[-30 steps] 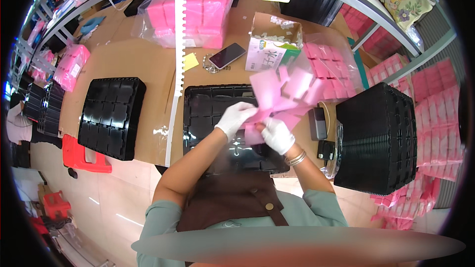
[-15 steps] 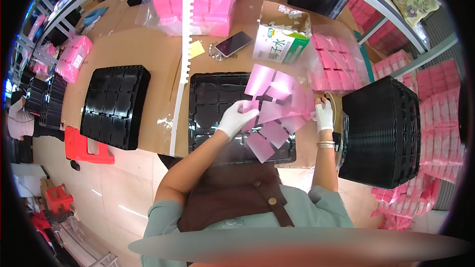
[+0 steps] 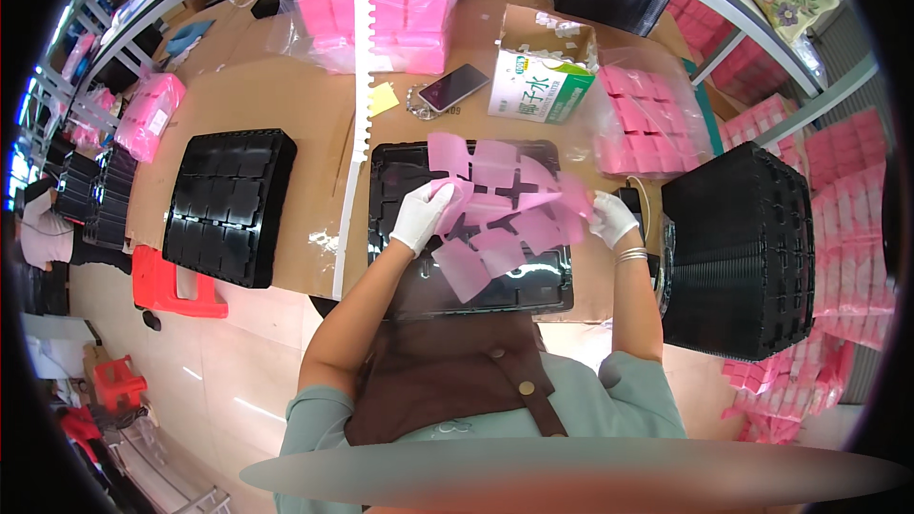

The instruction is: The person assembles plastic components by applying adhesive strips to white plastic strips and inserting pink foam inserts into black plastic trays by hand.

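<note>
A thin, translucent pink sheet (image 3: 496, 164), cut into several joined rectangular flaps with cross-shaped gaps, hangs between my hands. My white-gloved left hand (image 3: 419, 217) pinches its left part. My right hand (image 3: 613, 220), also gloved, has its fingers closed at the sheet's right edge; the flap partly hides the fingertips. Beneath the sheet lies a shallow black plastic tray (image 3: 405, 290) with a grid of compartments, largely covered from view. The sheet looks tilted and creased, its lower flaps hanging over the tray.
Right of my right hand stands a tall stack of black trays (image 3: 733, 247). Another black tray stack (image 3: 228, 205) sits left. Behind are a phone (image 3: 454, 88), an open carton (image 3: 543, 67) and bagged pink sheets (image 3: 643, 119). A white notched strip (image 3: 361, 67) rises left of the tray.
The pink sheet has shifted left and lies more over the tray. My left hand has moved left with it; my right hand has moved slightly left, its fingers now at the sheet's edge.
</note>
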A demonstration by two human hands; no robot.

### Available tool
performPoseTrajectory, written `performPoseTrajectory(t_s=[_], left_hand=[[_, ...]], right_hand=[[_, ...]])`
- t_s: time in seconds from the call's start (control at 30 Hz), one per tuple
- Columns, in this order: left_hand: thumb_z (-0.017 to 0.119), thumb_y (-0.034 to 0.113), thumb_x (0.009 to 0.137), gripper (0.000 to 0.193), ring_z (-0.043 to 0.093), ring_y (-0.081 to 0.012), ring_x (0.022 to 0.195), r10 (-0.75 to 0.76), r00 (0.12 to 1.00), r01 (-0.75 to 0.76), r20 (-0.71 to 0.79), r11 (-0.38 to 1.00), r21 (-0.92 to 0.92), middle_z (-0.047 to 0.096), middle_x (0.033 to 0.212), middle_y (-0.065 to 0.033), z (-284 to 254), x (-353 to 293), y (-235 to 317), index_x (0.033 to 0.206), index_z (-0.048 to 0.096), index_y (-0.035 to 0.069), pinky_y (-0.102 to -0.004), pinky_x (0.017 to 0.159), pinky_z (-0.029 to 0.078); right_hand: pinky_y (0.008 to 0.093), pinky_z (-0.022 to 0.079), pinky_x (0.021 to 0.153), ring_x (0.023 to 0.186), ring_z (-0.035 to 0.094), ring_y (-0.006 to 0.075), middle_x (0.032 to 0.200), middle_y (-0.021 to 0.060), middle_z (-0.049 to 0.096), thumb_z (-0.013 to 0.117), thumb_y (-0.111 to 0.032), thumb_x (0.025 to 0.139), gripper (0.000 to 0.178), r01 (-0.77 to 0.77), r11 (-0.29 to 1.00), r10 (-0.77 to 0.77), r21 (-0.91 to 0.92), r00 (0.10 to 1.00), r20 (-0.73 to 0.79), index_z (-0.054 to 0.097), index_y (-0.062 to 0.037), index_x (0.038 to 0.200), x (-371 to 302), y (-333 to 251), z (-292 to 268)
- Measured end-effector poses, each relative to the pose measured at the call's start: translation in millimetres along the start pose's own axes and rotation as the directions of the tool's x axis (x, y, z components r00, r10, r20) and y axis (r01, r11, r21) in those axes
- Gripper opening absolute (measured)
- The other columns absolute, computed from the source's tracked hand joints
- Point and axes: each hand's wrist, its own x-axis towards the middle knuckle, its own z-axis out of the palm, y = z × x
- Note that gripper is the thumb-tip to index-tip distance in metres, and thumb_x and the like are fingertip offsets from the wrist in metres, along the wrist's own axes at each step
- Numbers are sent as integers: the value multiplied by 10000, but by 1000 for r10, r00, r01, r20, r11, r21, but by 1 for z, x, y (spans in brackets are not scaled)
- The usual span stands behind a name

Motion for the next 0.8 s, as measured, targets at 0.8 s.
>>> performPoseTrajectory(t_s=[0.8], left_hand=[[534,254,923,450,506,-152,1128,48,979,-25,-198,993,118,549,1236,-133,-58,-29,-10,1245,482,-56,-262,954,382]], right_hand=[[201,377,459,572,443,35,705,-45,515,604,-235,874,173,361,723,-490,-588,869,-69,582,-64,865,47,-35,84]])
